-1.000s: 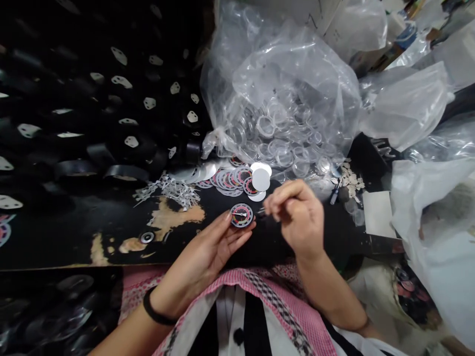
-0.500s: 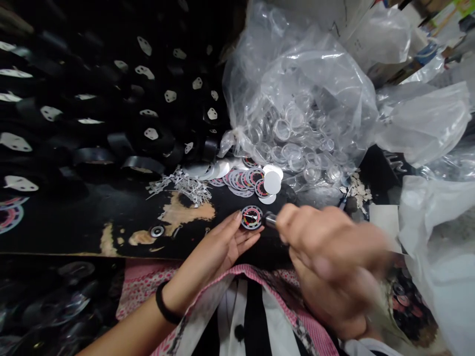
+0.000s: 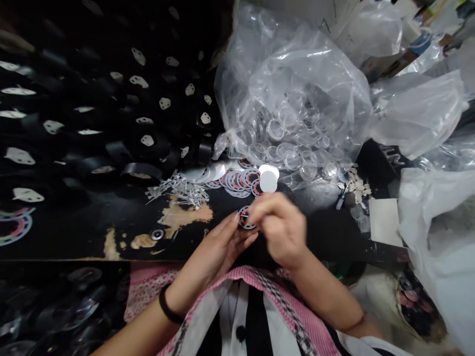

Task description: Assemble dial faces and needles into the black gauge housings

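My left hand (image 3: 226, 237) holds a small round dial gauge (image 3: 244, 218) by its rim, thumb at the left and fingers beneath. The gauge face is black with coloured rings and a white pointer. My right hand (image 3: 280, 222) is curled with its fingertips over the right part of that face, covering it; whatever they pinch is hidden, and motion blurs the hand. Just behind lie overlapping printed dial discs (image 3: 237, 182) and plain white discs (image 3: 268, 181). A heap of thin white pointers (image 3: 185, 190) is to the left.
A clear plastic bag (image 3: 297, 99) of transparent round covers stands behind the discs. Many black round housings (image 3: 141, 170) with pale plates fill the back left. A small screwdriver (image 3: 340, 200), small pale plates (image 3: 358, 185) and a white card (image 3: 386, 222) lie right. A metal ring (image 3: 157, 234) is at left.
My right hand has moved left and in over the gauge. The shiny metal cylinder that showed at its fingers no longer shows. My left hand still holds the gauge in nearly the same place.
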Motion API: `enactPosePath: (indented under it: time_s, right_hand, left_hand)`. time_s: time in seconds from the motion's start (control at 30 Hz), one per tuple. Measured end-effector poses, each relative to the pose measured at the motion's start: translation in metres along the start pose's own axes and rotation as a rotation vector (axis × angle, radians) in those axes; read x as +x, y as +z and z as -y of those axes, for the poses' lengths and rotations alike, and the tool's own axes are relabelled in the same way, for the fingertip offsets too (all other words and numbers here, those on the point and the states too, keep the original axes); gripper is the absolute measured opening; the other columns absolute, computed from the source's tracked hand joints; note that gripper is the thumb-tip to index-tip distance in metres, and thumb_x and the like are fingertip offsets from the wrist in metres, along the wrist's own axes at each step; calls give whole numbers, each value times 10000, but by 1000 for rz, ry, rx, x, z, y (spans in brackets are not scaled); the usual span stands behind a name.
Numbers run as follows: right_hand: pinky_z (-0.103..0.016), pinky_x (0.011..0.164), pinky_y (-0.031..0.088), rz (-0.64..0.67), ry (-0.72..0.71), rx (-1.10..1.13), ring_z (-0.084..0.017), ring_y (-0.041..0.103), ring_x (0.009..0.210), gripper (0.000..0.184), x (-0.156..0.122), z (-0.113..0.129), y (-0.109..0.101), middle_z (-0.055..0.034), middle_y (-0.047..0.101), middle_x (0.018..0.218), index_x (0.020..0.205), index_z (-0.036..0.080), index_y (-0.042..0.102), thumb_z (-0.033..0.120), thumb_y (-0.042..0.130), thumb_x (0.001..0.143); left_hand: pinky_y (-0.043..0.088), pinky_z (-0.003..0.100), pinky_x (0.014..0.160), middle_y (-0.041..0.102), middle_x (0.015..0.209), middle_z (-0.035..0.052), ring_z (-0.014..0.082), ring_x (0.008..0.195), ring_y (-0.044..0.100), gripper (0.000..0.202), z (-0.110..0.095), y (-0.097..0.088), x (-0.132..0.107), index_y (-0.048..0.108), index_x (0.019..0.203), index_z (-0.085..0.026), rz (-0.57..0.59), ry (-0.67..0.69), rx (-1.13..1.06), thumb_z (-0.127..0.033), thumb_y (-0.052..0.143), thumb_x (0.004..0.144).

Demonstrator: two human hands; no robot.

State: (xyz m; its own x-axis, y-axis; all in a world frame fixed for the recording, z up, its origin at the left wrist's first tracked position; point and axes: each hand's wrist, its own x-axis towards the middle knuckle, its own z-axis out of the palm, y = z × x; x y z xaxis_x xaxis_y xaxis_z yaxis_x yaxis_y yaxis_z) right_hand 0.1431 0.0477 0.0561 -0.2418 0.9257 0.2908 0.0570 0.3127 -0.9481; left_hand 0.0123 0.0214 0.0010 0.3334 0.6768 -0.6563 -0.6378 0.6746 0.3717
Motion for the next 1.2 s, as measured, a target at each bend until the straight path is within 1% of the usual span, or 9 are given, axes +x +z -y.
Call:
enactPosePath:
  time_s: [0.07, 0.17, 0.33, 0.5, 0.63, 0.77, 0.83, 1.07, 1.2]
  right_hand:
    - [-272, 654, 479, 41, 14, -1, -114, 550, 658, 192, 2, -3, 1, 13, 571, 756, 849, 216, 592, 155, 422, 916]
    - [-256, 581, 436, -70, 68, 62, -105, 486, 582, 188, 3, -6, -17, 26, 541, 713, 907, 216, 622, 208, 439, 947]
    - [-290, 608, 446, -589, 95, -266, -134, 468, 576, 255, -13, -24, -97, 47, 433, 623, 979, 216, 595, 268, 345, 970]
    - [-375, 760, 487, -634, 162, -463, -180, 553, 703, 217, -31, -35, -144, 7, 541, 710, 976, 200, 631, 253, 427, 925]
    - [-461, 1036, 367, -551, 42, -796, -249, 575, 1049, 176, -24, -2, -118, -57, 666, 988, 926, 227, 706, 170, 554, 859]
    - [-352, 846, 444, 12, -26, -764, -191, 625, 867, 184, -7, 23, -55, -27, 704, 894, 949, 225, 680, 133, 527, 904]
    - [-335, 782, 412, 177, -12, -792, -186, 624, 822, 137, 0, 21, -30, -35, 712, 879, 952, 184, 670, 154, 539, 926]
    - [-342, 726, 338, 225, -137, -1013, -197, 578, 755, 147, 10, 1, -8, -51, 666, 773, 825, 142, 631, 167, 523, 922]
    - [-319, 731, 351, 170, 39, -913, -167, 590, 736, 76, 11, 8, -2, -26, 680, 785, 827, 151, 624, 157, 572, 884]
  left_hand:
    - [562, 378, 938, 785, 1053, 71, 242, 984, 741, 212, -1, 0, -1, 734, 1004, -196, -1, 2, 8, -323, 755, 835]
    - [579, 363, 916, 788, 1060, 109, 249, 994, 744, 200, -4, -1, 0, 734, 1017, -162, -27, -46, -1, -301, 707, 876]
    - [606, 354, 875, 780, 1069, 151, 270, 1000, 745, 213, -11, 2, 3, 727, 989, -108, -111, -143, -52, -256, 579, 947]
    - [618, 359, 854, 780, 1019, 102, 246, 939, 744, 227, -13, 12, -2, 733, 979, -130, -104, 46, -23, -325, 641, 910]
    - [615, 337, 838, 776, 1048, 101, 232, 929, 731, 322, -13, 20, -8, 743, 1018, -147, -94, 164, 61, -405, 742, 825]
    - [594, 325, 877, 766, 1139, 73, 253, 1054, 708, 417, -15, 21, -13, 752, 1080, -219, -102, 254, 189, -495, 780, 770]
    - [581, 332, 911, 753, 1191, 62, 272, 1134, 681, 451, -17, 19, -16, 750, 1115, -250, -114, 257, 236, -523, 782, 758]
    - [511, 345, 1030, 745, 1228, 43, 285, 1237, 625, 561, -22, 14, -18, 751, 1148, -279, -129, 249, 301, -549, 841, 665]
    - [566, 356, 955, 784, 1107, 55, 316, 1205, 647, 560, -18, 16, -17, 779, 1024, -261, -192, 205, 182, -586, 871, 578]
